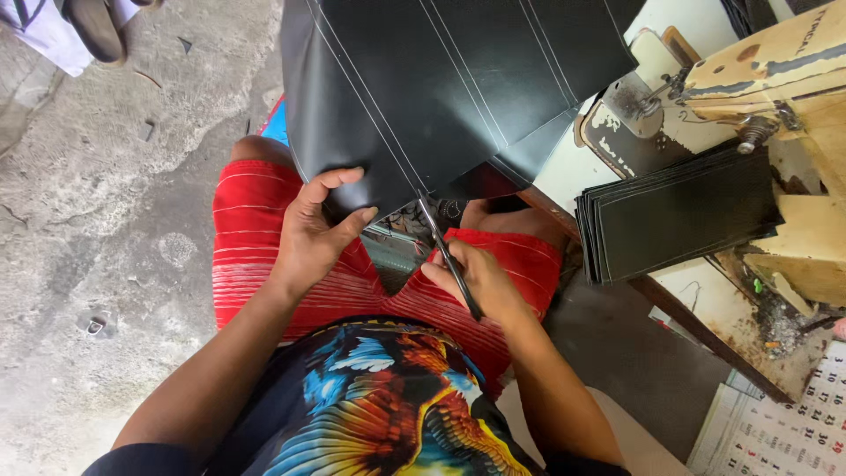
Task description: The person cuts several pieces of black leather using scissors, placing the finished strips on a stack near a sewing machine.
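Note:
A large sheet of black leather-like material (441, 79) with white stitched lines hangs over my lap. My left hand (315, 227) grips its lower edge, thumb on top. My right hand (476, 280) holds a pair of dark scissors (445, 251), blades pointing up to the sheet's bottom edge at a stitch line. I am seated, wearing red shorts (256, 220).
A stack of black cut pieces (679, 211) lies on the sewing table at the right, beside a worn cream sewing machine (758, 70). A calendar (784, 423) sits at the bottom right. Bare concrete floor (106, 220) spreads to the left, with another person's foot at top left.

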